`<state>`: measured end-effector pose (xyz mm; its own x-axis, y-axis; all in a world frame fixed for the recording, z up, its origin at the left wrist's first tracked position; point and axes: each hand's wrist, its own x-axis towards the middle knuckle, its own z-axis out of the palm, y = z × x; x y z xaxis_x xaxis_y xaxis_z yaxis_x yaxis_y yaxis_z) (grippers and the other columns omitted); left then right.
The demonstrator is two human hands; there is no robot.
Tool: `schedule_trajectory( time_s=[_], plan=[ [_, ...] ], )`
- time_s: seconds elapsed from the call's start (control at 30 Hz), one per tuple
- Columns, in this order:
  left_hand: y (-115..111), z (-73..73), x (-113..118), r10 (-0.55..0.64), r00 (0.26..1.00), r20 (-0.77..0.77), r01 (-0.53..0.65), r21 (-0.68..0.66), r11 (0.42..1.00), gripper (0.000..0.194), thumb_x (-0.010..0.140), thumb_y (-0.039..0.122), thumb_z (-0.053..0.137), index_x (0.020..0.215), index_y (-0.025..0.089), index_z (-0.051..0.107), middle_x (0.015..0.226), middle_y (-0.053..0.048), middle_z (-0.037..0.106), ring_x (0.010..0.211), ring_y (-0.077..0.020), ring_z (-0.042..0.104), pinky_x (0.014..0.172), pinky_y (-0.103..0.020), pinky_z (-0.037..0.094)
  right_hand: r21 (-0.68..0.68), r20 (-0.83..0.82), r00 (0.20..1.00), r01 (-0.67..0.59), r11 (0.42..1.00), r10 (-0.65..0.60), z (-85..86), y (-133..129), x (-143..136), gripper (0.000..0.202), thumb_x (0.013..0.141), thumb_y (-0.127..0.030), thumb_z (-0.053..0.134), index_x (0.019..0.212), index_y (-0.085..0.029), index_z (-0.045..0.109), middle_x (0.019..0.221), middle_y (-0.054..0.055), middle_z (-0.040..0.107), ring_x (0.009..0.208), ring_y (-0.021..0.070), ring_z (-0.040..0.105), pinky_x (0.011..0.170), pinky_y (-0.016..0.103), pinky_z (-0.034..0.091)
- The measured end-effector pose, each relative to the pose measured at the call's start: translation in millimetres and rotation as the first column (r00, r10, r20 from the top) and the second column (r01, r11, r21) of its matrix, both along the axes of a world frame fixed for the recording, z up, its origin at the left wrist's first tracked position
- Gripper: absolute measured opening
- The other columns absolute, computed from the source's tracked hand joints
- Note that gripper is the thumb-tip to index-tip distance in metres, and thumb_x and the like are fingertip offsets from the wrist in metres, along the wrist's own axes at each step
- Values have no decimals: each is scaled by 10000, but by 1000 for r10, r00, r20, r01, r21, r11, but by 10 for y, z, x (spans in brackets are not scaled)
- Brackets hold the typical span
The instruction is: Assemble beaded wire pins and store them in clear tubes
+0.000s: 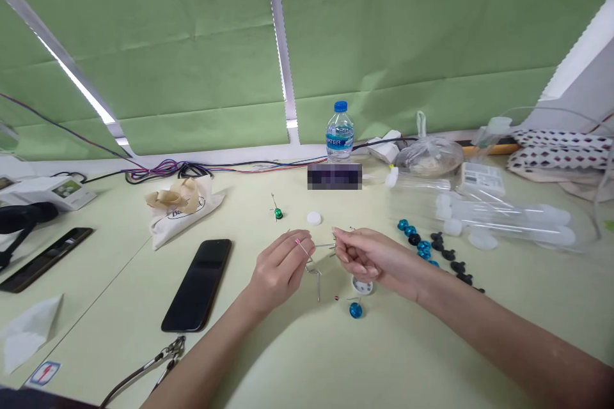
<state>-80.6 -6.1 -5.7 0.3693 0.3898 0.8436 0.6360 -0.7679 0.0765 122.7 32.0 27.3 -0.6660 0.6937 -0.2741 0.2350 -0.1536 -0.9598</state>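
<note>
My left hand [278, 268] is closed in a pinch on a bent metal wire piece [313, 268] with a small pink tip; one leg hangs down below the fingers. My right hand [362, 252], fingers curled, pinches near the end of a thin metal rod [325, 245] that spans the gap between both hands. The rod's exact grip is partly hidden. Below my right hand lies a small white dish [362, 285] with little dark bits in it. Nearer to me are a blue round knob [355, 310] and a tiny red bead [336, 298]. Beyond the hands lies a white cap [314, 218].
A green knob with a wire stem [278, 212] lies farther back. Blue knobs [425, 246] and black knobs [458, 266] form rows at right, near clear tubes [508, 214]. A phone [197, 284], a cloth pouch [185, 208] and a water bottle [339, 134] surround the work area.
</note>
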Motion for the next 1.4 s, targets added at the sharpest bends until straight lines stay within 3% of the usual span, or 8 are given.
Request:
schedule_trajectory(
  time_s=[0.17,0.27,0.37,0.47,0.73,1.0,1.3,1.4],
  plan=[
    [0,-37,22,-24,1000,-6,24,12,1000,243,802,-5,532,985,146,583,858,-89,656,921,-214,632,793,-363,559,41,-26,1000,7,999,-5,-55,12,-17,417,878,-511,442,676,-159,541,518,-44,424,401,54,274,390,197,226],
    [-21,-27,72,11,988,153,31,-271,962,154,855,80,504,922,166,614,829,-68,664,822,-185,646,725,-313,566,197,-56,993,113,974,-104,-13,-11,-36,313,882,-418,477,718,-169,571,616,-10,501,500,85,405,483,218,330],
    [-15,20,112,127,907,402,210,-691,691,196,898,242,482,832,149,641,790,-61,655,713,-156,631,655,-273,570,373,-93,980,200,906,-177,28,-42,-48,204,850,-346,542,748,-193,631,770,32,570,691,144,499,659,274,395],
    [9,66,109,205,809,551,411,-779,474,268,884,332,502,788,131,652,786,-63,644,735,-166,618,707,-309,574,443,-109,977,213,871,-184,22,-43,-57,157,825,-342,582,866,-217,668,937,54,609,842,184,543,766,309,407],
    [-60,59,103,162,898,408,163,-653,740,151,865,255,545,840,165,664,814,-55,651,733,-155,582,653,-250,518,297,0,999,42,954,-44,1,-11,-30,453,920,-468,385,761,-134,648,566,26,595,460,102,517,424,207,369],
    [22,108,105,219,746,628,508,-751,422,250,855,341,557,777,125,657,789,-62,641,745,-170,597,752,-351,560,464,-32,986,161,871,-165,37,-48,-55,182,850,-303,562,963,-221,678,922,44,630,833,164,564,735,281,423],
    [-59,29,102,110,931,347,121,-581,805,133,863,210,542,868,179,671,848,-59,671,759,-165,603,698,-270,497,336,75,997,-42,941,18,-35,-6,-10,595,948,-546,204,700,-156,577,541,4,546,420,79,445,382,189,328],
    [-55,33,121,127,927,352,124,-609,784,136,862,232,544,861,177,668,831,-58,667,743,-161,594,683,-264,499,442,98,995,-17,897,-30,-43,-25,-26,458,956,-455,311,715,-165,571,568,-10,530,470,87,453,442,201,353]
  ],
)
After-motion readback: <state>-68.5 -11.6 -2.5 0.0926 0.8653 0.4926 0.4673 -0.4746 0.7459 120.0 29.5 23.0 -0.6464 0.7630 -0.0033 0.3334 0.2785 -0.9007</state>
